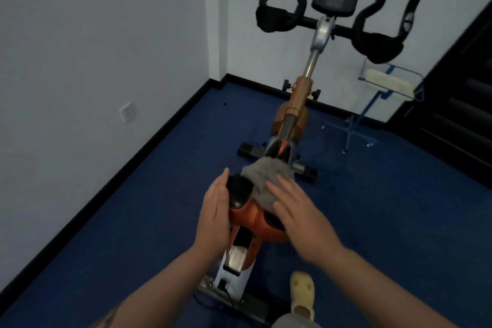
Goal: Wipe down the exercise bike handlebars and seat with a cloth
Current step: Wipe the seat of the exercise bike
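A blue carpeted floor [133, 234] fills the lower frame, bounded by pale walls [93, 48] and a black skirting board. One exercise bike [295, 120] is seen at centre, its handlebars [330, 22] and one display at the upper right. One grey cloth [263, 181] is spread on the seat [247, 208], lower centre. The right hand [298, 210] is laid flat on the cloth, fingers straight; the left hand [215, 210] is pressed, fingers straight, against the seat's left side. One yellow shoe [302, 293] is seen below.
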Demonstrator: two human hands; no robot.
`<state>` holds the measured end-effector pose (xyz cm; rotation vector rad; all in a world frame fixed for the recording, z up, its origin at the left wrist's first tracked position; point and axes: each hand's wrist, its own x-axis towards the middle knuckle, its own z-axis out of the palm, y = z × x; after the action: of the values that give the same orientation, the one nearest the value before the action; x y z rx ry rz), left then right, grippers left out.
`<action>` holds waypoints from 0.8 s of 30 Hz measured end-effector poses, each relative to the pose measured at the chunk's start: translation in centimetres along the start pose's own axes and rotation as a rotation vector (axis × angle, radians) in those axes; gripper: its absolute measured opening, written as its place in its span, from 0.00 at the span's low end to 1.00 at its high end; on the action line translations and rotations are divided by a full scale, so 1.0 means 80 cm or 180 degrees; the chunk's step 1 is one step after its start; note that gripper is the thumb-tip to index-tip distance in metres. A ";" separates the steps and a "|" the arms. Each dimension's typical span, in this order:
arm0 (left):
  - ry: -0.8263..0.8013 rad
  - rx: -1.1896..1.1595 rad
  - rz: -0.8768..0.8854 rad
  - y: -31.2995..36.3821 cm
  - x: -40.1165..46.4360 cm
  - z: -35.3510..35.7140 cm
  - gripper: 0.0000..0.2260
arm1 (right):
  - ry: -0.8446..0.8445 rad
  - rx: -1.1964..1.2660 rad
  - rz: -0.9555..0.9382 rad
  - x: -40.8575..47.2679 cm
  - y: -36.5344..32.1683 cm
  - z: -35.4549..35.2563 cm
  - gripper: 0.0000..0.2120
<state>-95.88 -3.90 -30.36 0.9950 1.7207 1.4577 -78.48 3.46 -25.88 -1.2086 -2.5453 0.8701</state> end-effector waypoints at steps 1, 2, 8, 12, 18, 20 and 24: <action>-0.0014 0.0064 -0.0006 0.000 0.000 0.000 0.24 | 0.0067 0.0203 0.0239 0.014 -0.001 -0.002 0.22; -0.0015 0.0101 0.0005 0.001 0.001 0.000 0.23 | 0.0155 0.0267 0.0446 0.030 -0.006 0.001 0.22; -0.0194 0.0121 -0.0025 0.002 0.001 -0.007 0.21 | 0.0459 -0.0388 0.0297 0.037 -0.034 0.036 0.24; -0.0513 0.0384 -0.0064 0.014 0.005 -0.020 0.24 | 0.0010 0.0901 0.0144 0.021 -0.007 -0.005 0.18; -0.1413 0.1070 0.0859 0.089 0.023 -0.018 0.35 | 0.0297 0.1329 -0.0062 0.026 -0.020 -0.095 0.14; -0.1619 0.1170 0.0955 0.120 0.037 -0.001 0.31 | 0.0244 0.1056 -0.0336 0.026 -0.030 -0.121 0.14; -0.1638 0.1121 0.1179 0.170 0.060 0.027 0.14 | 0.0080 0.0382 -0.0799 0.026 -0.048 -0.183 0.14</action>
<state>-94.57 2.54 -17.32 1.7777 1.4776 0.9841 -76.36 9.37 -11.92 -0.8378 -2.5130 0.9250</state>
